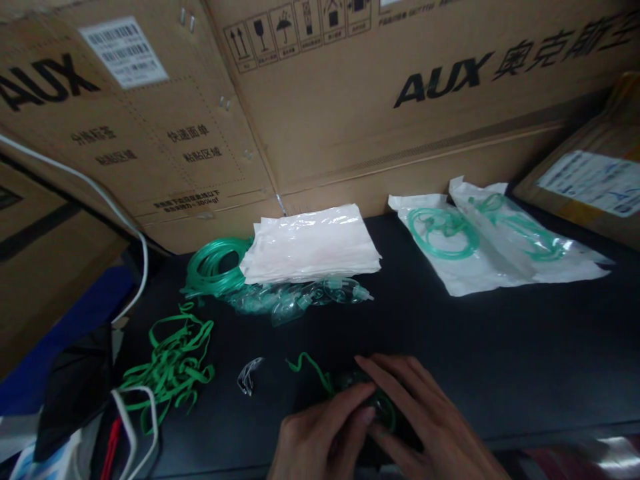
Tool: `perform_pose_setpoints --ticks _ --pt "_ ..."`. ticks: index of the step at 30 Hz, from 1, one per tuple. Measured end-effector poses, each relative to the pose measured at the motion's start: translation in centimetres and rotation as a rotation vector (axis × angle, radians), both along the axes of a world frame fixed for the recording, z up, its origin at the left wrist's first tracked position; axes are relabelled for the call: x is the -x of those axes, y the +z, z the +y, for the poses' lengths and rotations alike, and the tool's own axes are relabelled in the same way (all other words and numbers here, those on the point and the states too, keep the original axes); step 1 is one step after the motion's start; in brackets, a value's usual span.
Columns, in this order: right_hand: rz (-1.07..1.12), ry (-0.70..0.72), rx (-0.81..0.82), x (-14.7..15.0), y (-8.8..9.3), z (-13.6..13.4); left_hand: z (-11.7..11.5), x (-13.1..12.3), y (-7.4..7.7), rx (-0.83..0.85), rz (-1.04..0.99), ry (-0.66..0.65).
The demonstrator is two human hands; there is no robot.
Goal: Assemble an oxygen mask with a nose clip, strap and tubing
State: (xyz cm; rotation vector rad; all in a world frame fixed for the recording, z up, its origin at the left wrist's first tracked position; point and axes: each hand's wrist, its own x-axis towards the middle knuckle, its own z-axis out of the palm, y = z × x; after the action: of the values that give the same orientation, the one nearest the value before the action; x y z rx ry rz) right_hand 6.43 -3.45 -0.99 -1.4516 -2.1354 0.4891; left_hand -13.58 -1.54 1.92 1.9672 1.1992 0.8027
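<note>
the green strap trails up and left, beyond my left hand — thumb and index bunched, their pinch unclear from here. the mask lies between both hands, under the fingertips, equally near each; i can't read its long axis. my right hand arches over — fingers outstretched, grip hidden.

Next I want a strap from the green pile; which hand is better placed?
Probably the left hand: it is nearer the green pile, while the right hand lies beyond it. Both are at the small clear piece, so the left may need freeing first.
</note>
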Motion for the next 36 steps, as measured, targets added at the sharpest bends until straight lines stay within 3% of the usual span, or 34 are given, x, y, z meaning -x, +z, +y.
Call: perform_pose_setpoints --ticks 7,12,15,18,25,31,34,36 --pt "-0.064 0.021 0.044 -1.7 -0.4 -0.5 1.1 4.5 2.0 -0.213 0.261 0.219" --pt "-0.053 0.054 0.066 -1.8 0.5 -0.7 1.4 5.8 0.1 -0.251 0.37 0.337" --pt "-0.022 0.026 0.066 -1.6 0.6 -0.8 1.5 6.0 -1.1 -0.196 0.36 0.334" --pt "0.063 0.031 0.1 -1.6 0.7 -0.7 1.6 5.8 -1.0 -0.123 0.313 0.357" --pt "0.476 -0.113 0.281 -1.3 1.8 0.3 1.2 4.6 1.3 0.053 0.064 0.5" --pt "1.099 -0.225 0.745 -0.2 4.2 0.8 1.2 3.3 2.5 0.398 -0.322 0.58" --pt "1.319 -0.232 0.851 0.1 4.7 0.5 1.2 2.9 2.8 0.517 -0.548 0.621" --pt "1.386 -0.163 0.889 0.0 4.6 0.4 1.2 2.8 2.8 0.602 -0.685 0.653"
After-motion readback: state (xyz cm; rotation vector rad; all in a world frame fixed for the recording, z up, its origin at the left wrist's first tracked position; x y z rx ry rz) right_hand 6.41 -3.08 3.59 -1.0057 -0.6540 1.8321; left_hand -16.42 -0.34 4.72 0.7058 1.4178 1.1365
